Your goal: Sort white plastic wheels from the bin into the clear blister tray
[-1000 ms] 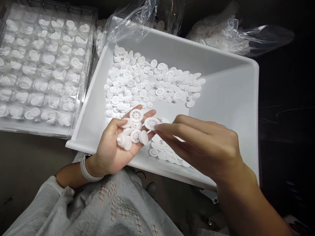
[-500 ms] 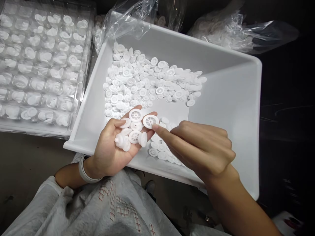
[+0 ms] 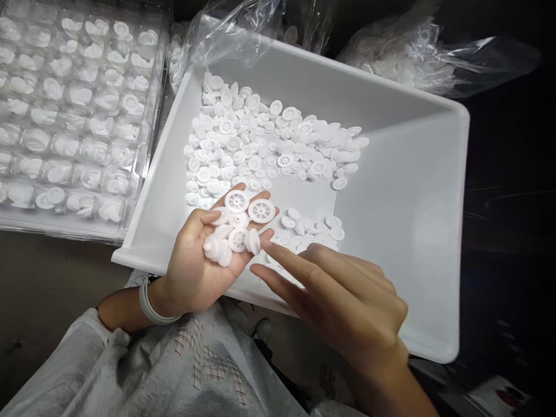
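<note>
wheels [image 3: 261, 211]: white, spoked | bin [image 3: 391, 191]: pale grey | shirt [image 3: 152, 376]: grey, red-checked lettering [image 3: 214, 372] | wristband [image 3: 147, 306]: white

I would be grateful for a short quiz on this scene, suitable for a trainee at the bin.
1. Multiple choice: what does the upturned left hand hold?
A) One white wheel only
B) Several small white parts
C) A folded plastic bag
2. True or false: the thumb and forefinger of the right hand stand apart.
3. Fill in the blank: seen from the wearer's side, the clear compartment tray lies to the ____ of the large pale bin.

Key: 1. B; 2. true; 3. left
</note>
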The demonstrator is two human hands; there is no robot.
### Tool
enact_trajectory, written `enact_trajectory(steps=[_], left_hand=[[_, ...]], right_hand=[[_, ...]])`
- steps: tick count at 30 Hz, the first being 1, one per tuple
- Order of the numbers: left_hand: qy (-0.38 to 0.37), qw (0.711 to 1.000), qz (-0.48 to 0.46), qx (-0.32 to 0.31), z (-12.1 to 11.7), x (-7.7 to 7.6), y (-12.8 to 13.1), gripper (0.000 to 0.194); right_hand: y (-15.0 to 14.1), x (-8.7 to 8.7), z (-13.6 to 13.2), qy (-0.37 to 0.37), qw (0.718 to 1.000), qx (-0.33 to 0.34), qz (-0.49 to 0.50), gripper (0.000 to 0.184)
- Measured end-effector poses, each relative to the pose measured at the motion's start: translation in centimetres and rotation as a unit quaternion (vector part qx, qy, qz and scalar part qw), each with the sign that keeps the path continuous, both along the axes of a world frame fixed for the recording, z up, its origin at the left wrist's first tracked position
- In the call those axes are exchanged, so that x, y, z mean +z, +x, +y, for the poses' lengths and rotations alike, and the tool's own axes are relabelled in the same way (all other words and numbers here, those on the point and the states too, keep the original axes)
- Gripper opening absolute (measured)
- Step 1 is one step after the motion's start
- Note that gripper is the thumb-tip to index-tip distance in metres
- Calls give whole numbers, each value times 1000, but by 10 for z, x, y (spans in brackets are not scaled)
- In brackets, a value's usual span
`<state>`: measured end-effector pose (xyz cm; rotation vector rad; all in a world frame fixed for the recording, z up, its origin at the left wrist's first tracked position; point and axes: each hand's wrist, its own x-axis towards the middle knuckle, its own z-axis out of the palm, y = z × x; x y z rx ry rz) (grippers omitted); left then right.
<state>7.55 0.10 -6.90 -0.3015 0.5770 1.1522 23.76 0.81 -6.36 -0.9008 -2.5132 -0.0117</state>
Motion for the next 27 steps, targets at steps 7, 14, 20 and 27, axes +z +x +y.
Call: enact_trajectory(steps=[7, 14, 20, 27], left_hand=[[6, 1000, -16, 1, 0, 3, -2, 50], [19, 1000, -15, -9, -2, -1, -3, 38], [15, 1000, -11, -16, -2, -2, -4, 37], [19, 1000, -17, -16, -3, -2, -4, 37]], right_hand=[[-3, -18, -12, 29, 997, -59, 51, 34], [9, -28, -14, 96, 994, -55, 24, 36], [5, -28, -12, 119, 992, -42, 21, 38], [11, -33, -18, 66, 996, -38, 40, 41]])
